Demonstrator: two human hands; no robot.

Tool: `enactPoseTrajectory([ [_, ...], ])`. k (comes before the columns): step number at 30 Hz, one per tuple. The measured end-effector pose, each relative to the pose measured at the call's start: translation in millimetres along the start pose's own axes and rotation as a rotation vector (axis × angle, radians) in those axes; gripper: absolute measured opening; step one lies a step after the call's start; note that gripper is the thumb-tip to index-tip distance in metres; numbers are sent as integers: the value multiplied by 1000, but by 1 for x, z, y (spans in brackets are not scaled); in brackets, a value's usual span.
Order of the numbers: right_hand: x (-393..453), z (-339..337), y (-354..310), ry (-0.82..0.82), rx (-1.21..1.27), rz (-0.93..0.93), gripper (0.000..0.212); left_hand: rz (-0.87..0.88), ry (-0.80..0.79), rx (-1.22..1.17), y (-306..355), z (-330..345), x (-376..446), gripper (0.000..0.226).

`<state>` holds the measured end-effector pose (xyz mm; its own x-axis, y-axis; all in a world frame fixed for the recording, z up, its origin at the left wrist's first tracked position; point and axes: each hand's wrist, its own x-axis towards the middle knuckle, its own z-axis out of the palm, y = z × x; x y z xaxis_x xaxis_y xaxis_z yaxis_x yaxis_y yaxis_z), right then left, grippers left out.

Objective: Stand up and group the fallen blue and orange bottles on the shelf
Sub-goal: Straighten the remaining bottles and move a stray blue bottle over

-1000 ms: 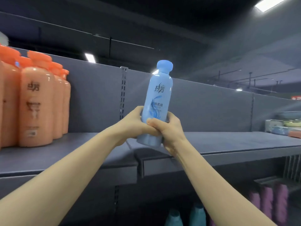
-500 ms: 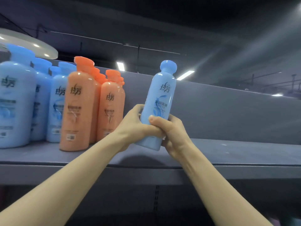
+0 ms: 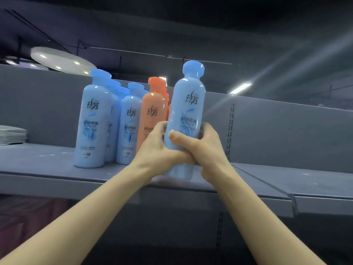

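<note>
Both my hands grip one blue bottle [image 3: 188,108], held upright with its base just above the front edge of the grey shelf [image 3: 47,165]. My left hand [image 3: 154,148] wraps its lower left side and my right hand [image 3: 206,148] wraps the lower right, thumb across the front. To its left stands a row of orange bottles [image 3: 152,115], partly hidden behind my left hand. Further left several blue bottles [image 3: 93,121] stand upright in a group.
A stack of flat grey items [image 3: 11,134] lies at the far left of the shelf. The shelf's back panel [image 3: 286,134] rises behind the bottles. Bare shelf surface [image 3: 296,180] stretches to the right of the held bottle.
My view and the held bottle have shifted left along the shelf. The standing orange and blue bottles now sit right next to the held bottle, which has come lower towards the shelf.
</note>
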<state>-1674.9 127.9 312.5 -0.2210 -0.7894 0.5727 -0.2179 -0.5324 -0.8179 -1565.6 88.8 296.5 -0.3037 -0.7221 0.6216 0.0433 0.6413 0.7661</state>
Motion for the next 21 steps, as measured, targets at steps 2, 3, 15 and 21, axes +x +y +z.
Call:
enactPoseTrajectory([
  [2,0,15,1,28,-9,-12,43,-6,1,16,-2,-14,-5,76],
  [3,-1,23,1,35,-20,-23,42,-6,4,23,-2,-22,-7,76],
  [15,-6,93,-10,96,-269,-115,36,45,13,128,-11,-93,-19,56],
  [21,3,118,-1,188,-374,-110,43,72,20,216,-23,-111,-14,56],
])
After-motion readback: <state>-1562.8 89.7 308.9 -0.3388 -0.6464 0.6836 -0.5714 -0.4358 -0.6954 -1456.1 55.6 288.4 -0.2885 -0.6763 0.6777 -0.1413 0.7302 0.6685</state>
